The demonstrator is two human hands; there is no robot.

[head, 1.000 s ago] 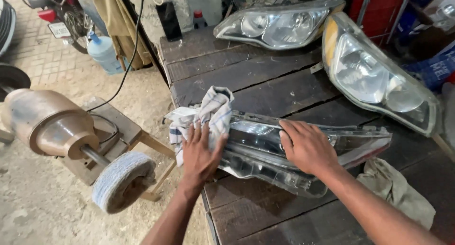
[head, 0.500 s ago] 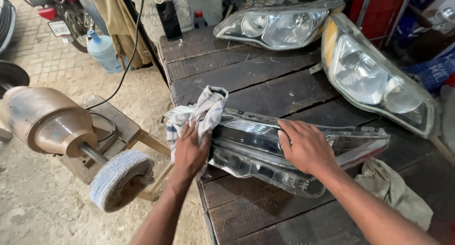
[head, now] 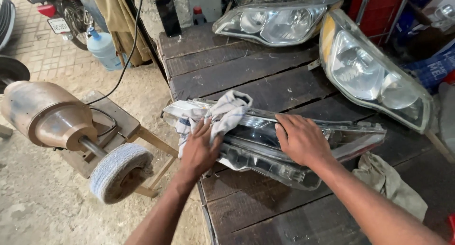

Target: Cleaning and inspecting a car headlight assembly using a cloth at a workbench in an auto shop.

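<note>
Head view | long headlight [head: 284, 145] was laid lengthwise near the worktop [head: 265, 74] front edge | left hand [head: 199, 147] was pressed flat on a checked rag [head: 222, 114] over its left end, for wiping | right hand [head: 301, 140] was spread on the lens, bracing it | hands apart, neither clenched

Dark plank workbench [head: 246, 74]; sandy dirt floor [head: 42, 197]; daylight from left.

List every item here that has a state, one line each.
Left hand: flat, pressing the cloth.
Right hand: flat on the headlight, fingers spread.
White cloth: crumpled over the headlight's left end.
Dark headlight: lying on the wooden table.
Buffing wheel: mounted on its motor shaft.
Rag: crumpled, untouched.
</note>
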